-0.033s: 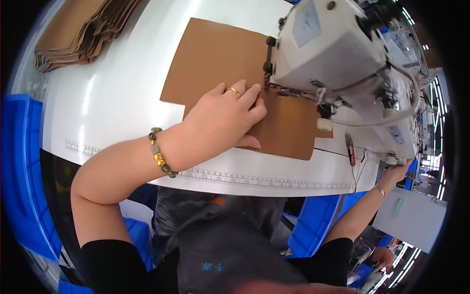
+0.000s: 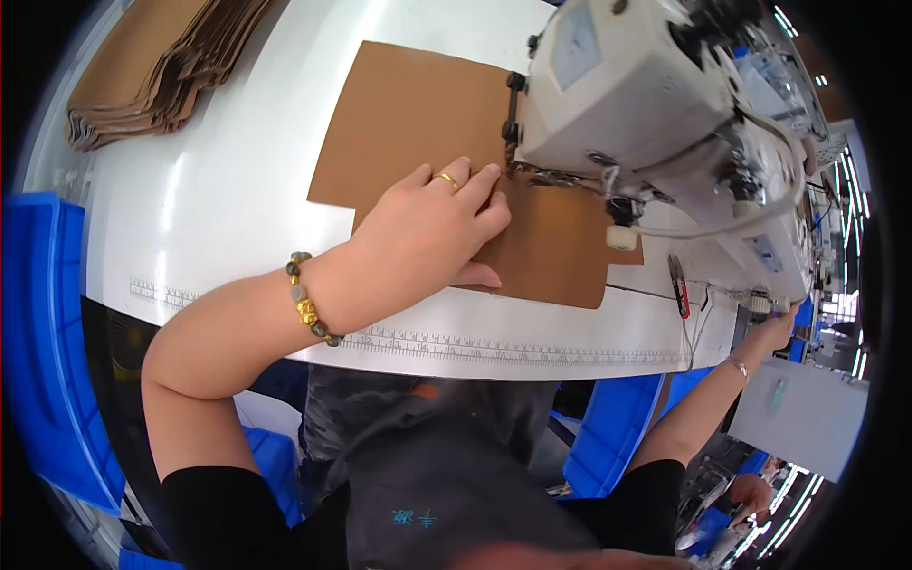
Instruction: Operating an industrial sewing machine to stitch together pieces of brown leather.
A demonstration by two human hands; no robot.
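Note:
A flat brown sheet (image 2: 418, 109), with notched corners, lies on the white sewing table under the head of a white sewing machine (image 2: 608, 90). My left hand (image 2: 432, 228) rests on the sheet, its fingertips close to the needle area and its thumb stretched out near the lower edge. A gold ring and a bead bracelet are on that hand and wrist. My right hand (image 2: 781, 331) reaches to the far right end of the machine; its fingers are mostly hidden there. The needle itself is hard to make out.
A stack of folded brown pieces (image 2: 142, 85) lies at the upper left. Red-handled thread snips (image 2: 679, 288) lie right of the sheet. A printed ruler (image 2: 513, 353) runs along the table's front edge. Blue bins (image 2: 47, 351) stand beside and below the table.
The whole view has shifted slightly. My left hand and the sheet keep the same places relative to each other and to the machine.

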